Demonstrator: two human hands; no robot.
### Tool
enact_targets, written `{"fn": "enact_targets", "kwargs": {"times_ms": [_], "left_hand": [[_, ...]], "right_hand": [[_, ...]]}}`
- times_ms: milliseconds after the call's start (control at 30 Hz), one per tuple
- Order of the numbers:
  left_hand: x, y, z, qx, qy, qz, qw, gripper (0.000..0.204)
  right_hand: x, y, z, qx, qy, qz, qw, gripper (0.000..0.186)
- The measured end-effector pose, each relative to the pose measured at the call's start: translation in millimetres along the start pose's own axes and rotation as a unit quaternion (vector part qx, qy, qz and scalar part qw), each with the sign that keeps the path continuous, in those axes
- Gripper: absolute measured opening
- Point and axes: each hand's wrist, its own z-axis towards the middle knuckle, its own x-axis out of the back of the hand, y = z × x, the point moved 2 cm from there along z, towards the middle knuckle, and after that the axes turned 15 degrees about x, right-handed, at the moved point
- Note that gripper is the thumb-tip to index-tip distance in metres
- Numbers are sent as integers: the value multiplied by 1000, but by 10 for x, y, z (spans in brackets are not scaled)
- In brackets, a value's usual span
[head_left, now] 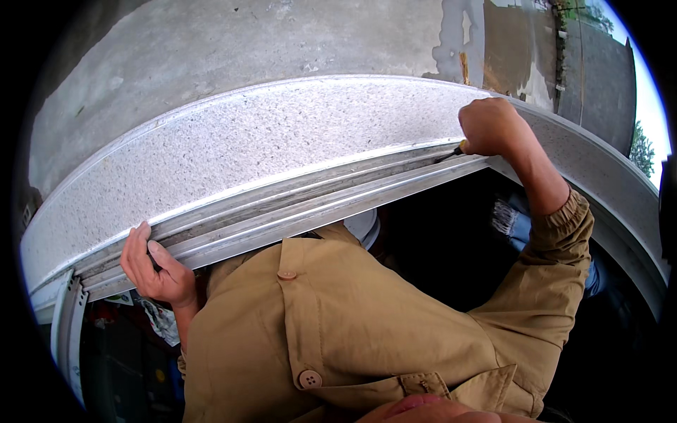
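My right hand (pixel 492 127) is closed in a fist around a slim tool with a black and yellow handle (pixel 460 149). The tool's dark, narrow end points left and down into a groove of the metal window track (pixel 310 199); most of the handle is hidden in my fist. Farther left, my left hand (pixel 156 271) rests by the track with its fingers stretched and the thumb apart, holding nothing. Its fingertips touch the track close to the sill's inner edge. Dust or dirt greys the track's grooves.
Beyond the track lies a wide speckled pale stone sill (pixel 282 130), with grey concrete (pixel 268 39) below outside. An upright metal frame piece (pixel 68 324) stands at the left end. Under the track are a white rounded object (pixel 362 227), blue denim cloth (pixel 520 227) and a crumpled plastic bag (pixel 162 323).
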Motion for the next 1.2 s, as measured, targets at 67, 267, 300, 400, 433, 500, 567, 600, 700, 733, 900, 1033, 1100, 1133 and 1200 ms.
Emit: {"fn": "enact_targets", "kwargs": {"times_ms": [67,267,300,400,433,500,567,600,700,733,900,1033,1100,1133,1200], "left_hand": [[-17,19,18,-1,1,-3,1000,24],[-8,-9,-5,6,8,-10,1000,24],[-13,-31,-3,4,6,-10,1000,24],[-21,-21,8,5,3,-11,1000,24],[-15,-12,5,7,3,-11,1000,24],[-3,-36,-5,9,5,-7,1000,24],[1,0,-13,3,6,-2,1000,24],[-2,3,-14,1,8,-2,1000,24],[-11,-2,-17,11,9,-10,1000,24],[-12,-9,-17,17,9,-12,1000,23],[-12,-8,5,6,19,-20,1000,22],[-5,-21,-22,16,29,-34,999,22],[2,18,8,22,24,-29,999,22],[2,14,6,19,28,-33,999,23],[9,5,-29,13,40,-28,999,23]], "right_hand": [[202,-71,-62,1,-7,113,994,23],[-267,745,-161,-142,-116,158,970,29],[-409,846,-164,-162,-114,143,970,28],[-630,837,-74,-136,-131,106,976,18],[-673,774,-47,-119,-65,35,990,17],[-695,439,-89,-85,66,-108,988,16],[-412,46,-189,-70,74,-86,991,15],[-286,-100,-261,-58,86,-51,993,16],[-200,-267,-438,-68,97,-10,993,20],[-189,-303,-480,-78,97,-7,992,21],[-40,-498,-938,-42,175,108,978,16],[29,-1074,-696,146,329,139,922,22],[148,-1237,-558,189,361,117,906,25],[202,-1284,-498,212,376,106,896,27],[278,-1229,-394,237,386,63,889,28]]}}
